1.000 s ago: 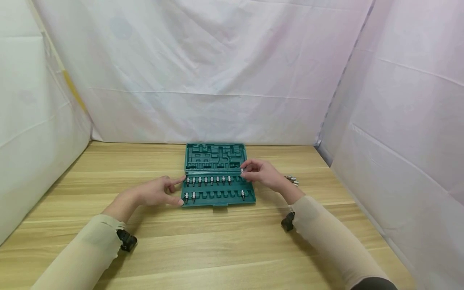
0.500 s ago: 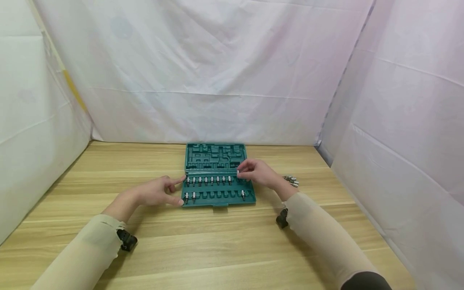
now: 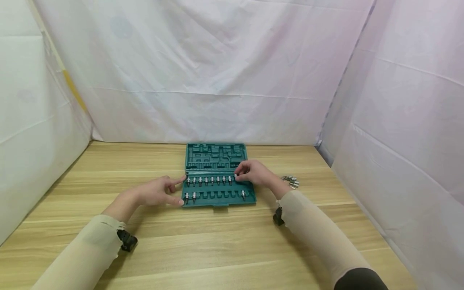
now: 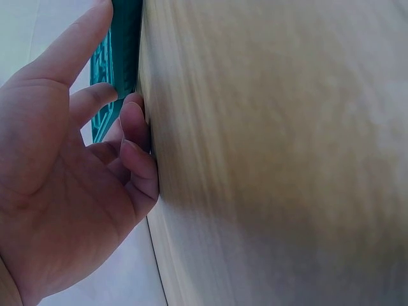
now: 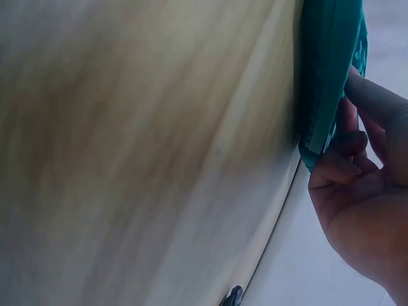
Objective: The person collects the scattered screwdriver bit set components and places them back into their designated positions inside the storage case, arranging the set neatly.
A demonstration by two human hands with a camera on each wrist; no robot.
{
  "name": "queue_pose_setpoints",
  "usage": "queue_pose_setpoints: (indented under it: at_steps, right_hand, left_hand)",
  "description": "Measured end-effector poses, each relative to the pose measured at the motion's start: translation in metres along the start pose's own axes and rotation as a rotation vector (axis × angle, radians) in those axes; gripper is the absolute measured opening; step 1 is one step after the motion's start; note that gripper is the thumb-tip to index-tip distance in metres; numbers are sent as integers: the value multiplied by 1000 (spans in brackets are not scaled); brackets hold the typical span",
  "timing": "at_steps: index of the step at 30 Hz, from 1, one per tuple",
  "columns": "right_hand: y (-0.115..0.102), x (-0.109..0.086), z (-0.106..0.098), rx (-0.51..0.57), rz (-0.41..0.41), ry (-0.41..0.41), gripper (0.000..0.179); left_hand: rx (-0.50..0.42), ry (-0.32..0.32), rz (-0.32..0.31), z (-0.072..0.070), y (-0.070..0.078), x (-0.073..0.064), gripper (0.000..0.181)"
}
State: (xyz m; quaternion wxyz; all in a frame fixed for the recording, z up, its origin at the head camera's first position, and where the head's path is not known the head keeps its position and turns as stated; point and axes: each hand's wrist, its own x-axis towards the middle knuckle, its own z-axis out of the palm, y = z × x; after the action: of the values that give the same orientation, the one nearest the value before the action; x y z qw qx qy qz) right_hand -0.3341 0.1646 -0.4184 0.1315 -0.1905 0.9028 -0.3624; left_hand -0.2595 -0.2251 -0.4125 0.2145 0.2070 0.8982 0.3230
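A green plastic socket case point(image 3: 214, 188) lies open on the table. Silver bit sockets point(image 3: 212, 180) fill the left part of its upper row. Two more bit sockets point(image 3: 187, 197) sit at the lower row's left end, and a single bit socket point(image 3: 243, 195) at its right end. My left hand point(image 3: 156, 191) touches the case's left edge with straight thumb and index finger. With its fingertips, my right hand point(image 3: 255, 172) pinches a bit socket point(image 3: 236, 175) at the upper row, right of the filled slots; the fingers mostly hide it. In the right wrist view the case point(image 5: 328, 70) hides the fingertips.
Several loose bit sockets point(image 3: 291, 181) lie in a pile on the wooden table point(image 3: 217, 249), right of the case and beyond my right wrist. The moulded case lid point(image 3: 215, 155) lies back toward the white curtain point(image 3: 210, 80). White sheeting also stands at both sides.
My right hand has moved left and slightly down with the bit socket, from near the upper row's right end to beside the filled slots. My left hand stays put.
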Motion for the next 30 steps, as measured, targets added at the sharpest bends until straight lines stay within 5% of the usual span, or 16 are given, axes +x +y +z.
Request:
queue_pose_setpoints:
  at_steps: [30]
  right_hand:
    - [-1, 5, -2, -73, 36, -32, 4]
  left_hand:
    - [9, 2, 40, 0, 0, 1, 102]
